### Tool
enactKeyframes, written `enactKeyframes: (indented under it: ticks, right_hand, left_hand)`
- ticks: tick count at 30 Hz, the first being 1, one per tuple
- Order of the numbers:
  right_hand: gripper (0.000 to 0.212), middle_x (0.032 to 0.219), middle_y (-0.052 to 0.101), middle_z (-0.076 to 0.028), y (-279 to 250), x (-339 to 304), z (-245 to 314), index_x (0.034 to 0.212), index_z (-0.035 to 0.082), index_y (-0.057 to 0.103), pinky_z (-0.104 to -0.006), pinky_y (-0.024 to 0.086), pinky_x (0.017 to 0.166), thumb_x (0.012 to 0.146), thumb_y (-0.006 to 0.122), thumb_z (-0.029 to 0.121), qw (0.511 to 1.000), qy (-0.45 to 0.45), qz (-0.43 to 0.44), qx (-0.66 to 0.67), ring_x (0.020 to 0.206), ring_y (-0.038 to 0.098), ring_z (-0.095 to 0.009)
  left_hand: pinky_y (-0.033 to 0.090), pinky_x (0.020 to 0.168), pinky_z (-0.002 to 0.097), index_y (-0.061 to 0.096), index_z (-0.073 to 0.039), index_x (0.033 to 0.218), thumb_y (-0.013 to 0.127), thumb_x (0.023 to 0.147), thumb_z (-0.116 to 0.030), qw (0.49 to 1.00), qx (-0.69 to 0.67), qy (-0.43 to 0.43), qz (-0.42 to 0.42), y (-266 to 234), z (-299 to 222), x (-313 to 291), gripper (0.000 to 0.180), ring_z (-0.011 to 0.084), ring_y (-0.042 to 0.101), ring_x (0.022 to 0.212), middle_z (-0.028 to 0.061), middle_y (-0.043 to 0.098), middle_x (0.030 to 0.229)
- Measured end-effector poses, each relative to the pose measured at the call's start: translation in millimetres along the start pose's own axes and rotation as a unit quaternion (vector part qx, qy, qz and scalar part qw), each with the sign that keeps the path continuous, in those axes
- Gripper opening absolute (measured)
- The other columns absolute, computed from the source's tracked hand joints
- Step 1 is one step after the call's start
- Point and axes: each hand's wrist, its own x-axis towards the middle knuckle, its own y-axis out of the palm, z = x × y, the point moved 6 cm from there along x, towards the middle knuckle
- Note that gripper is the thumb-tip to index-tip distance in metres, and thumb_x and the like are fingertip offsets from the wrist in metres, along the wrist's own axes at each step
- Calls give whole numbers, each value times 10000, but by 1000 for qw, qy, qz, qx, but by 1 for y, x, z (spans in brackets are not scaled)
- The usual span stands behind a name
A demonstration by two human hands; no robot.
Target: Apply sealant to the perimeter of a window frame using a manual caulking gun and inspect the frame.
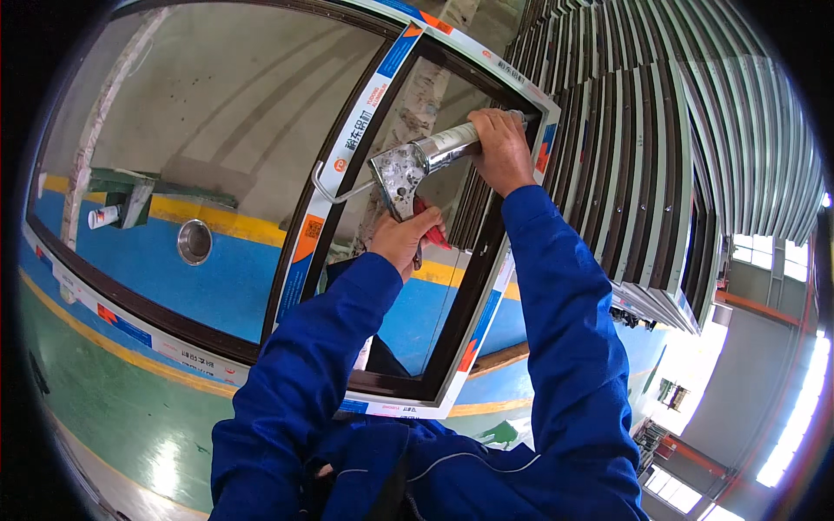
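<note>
A caulking gun (399,174) with a scuffed metal body lies slantwise over the smaller opening of a window frame (354,143). My left hand (401,240) is closed around its handle, beside the red trigger part. Farther up and to the right, my right hand (502,149) grips the front of the pale sealant tube (450,146) at the frame's right inner corner. The tube's tip is hidden by that hand. A bent wire rod (334,195) sticks out of the gun's back end. The frame is dark inside, with white, blue and orange film on its outer faces.
Many dark-edged frame lengths (625,174) stand stacked at the right. Below the frame, a round metal bowl (195,242) and a white tube (103,217) show through the larger opening. The floor is blue (230,295) and green (130,417) with yellow lines.
</note>
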Motion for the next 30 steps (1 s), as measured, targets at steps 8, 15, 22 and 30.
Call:
enactKeyframes:
  ticks: [8, 15, 22, 30]
  right_hand:
    - [542, 1108, 607, -113, 0, 1, 2, 1093, 77, 561, -463, 380, 1010, 586, 718, -30, 1000, -4, -9, 14, 1124, 537, -311]
    - [546, 1133, 599, -110, 2, 2, 6, 1111, 76, 555, -480, 367, 1028, 599, 709, -34, 1000, 9, 7, 10, 1139, 530, -311]
    - [560, 1136, 598, -109, 0, 1, 5, 1111, 77, 553, -476, 371, 1028, 588, 724, -28, 1000, 2, 2, 5, 1136, 530, -317]
    - [588, 1125, 600, -107, -3, 2, 0, 1110, 78, 550, -475, 371, 1027, 565, 751, -14, 1000, -1, -2, -1, 1126, 535, -317]
  left_hand:
    - [513, 652, 294, 598, -58, 915, 688, 847, -87, 999, 11, -15, -30, 0, -4, -4, 116, 171, 622, 714, 56, 632, 799]
    - [502, 627, 290, 599, -65, 897, 692, 844, -93, 1000, 2, 0, -20, -6, -4, -1, 110, 165, 623, 712, 46, 630, 789]
    - [498, 614, 280, 608, -59, 890, 693, 846, -104, 1000, 3, 1, -20, -7, -3, -1, 106, 166, 626, 707, 51, 635, 782]
    - [467, 639, 258, 613, -84, 916, 670, 870, -139, 1000, 25, -3, -2, 0, -2, 0, 92, 162, 637, 787, 38, 646, 835]
